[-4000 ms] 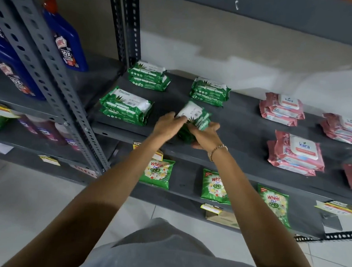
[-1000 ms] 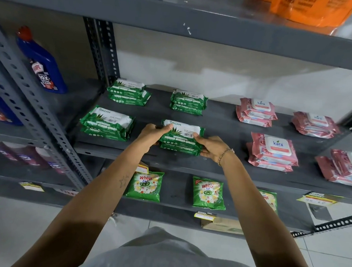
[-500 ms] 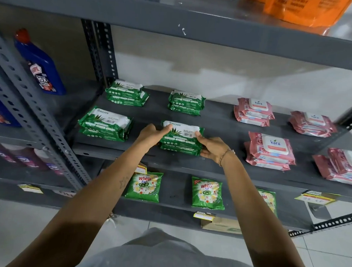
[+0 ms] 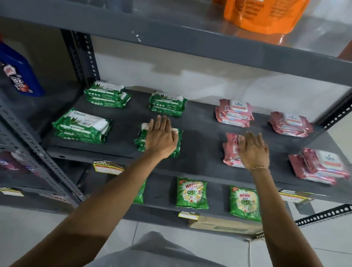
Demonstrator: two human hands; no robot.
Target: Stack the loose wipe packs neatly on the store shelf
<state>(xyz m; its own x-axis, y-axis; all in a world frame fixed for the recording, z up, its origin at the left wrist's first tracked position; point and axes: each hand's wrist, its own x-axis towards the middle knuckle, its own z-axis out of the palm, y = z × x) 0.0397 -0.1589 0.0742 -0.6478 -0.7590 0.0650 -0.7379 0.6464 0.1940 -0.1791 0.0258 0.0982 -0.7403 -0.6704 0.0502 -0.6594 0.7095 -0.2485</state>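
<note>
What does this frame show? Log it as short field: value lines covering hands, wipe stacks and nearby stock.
left hand: flat on front green wipe stack
right hand: on front pink wipe stack
green stacks: four, left half of shelf
pink stacks: four, right half
far-right front pink stack: top pack askew
shelf below: green detergent pouches
left bay: blue bottle

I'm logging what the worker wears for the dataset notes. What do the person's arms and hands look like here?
Both forearms are bare, with no sleeves or gloves. The right hand wears a thin gold-toned chain bracelet at the wrist and a small ring on one finger. The left hand shows no jewellery.
</note>
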